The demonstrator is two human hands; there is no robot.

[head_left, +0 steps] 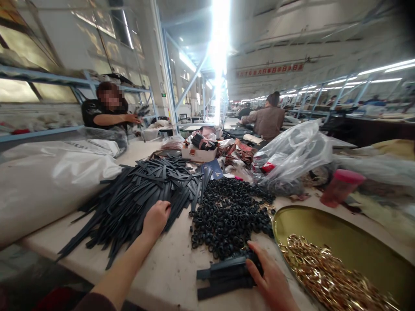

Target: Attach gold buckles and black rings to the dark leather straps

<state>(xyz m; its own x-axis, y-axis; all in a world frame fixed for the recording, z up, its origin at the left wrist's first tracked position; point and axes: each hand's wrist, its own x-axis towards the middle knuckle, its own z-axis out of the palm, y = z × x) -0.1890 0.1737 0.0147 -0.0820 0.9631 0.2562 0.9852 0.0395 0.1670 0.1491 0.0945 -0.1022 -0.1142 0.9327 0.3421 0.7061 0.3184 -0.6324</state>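
Right hand [267, 272] clasped a strip stack [223, 276] on the table [165, 268], just beside the rings [223, 216]; left hand [158, 219] was at the strip pile [136, 190], its grip too hidden to tell

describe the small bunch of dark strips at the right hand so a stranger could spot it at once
On the pale table, find the heap of small black rings. On its near side, touched by the right hand, lies a small bunch of dark strips. Unlike the big tangled pile of strips farther left, these few lie roughly side by side.
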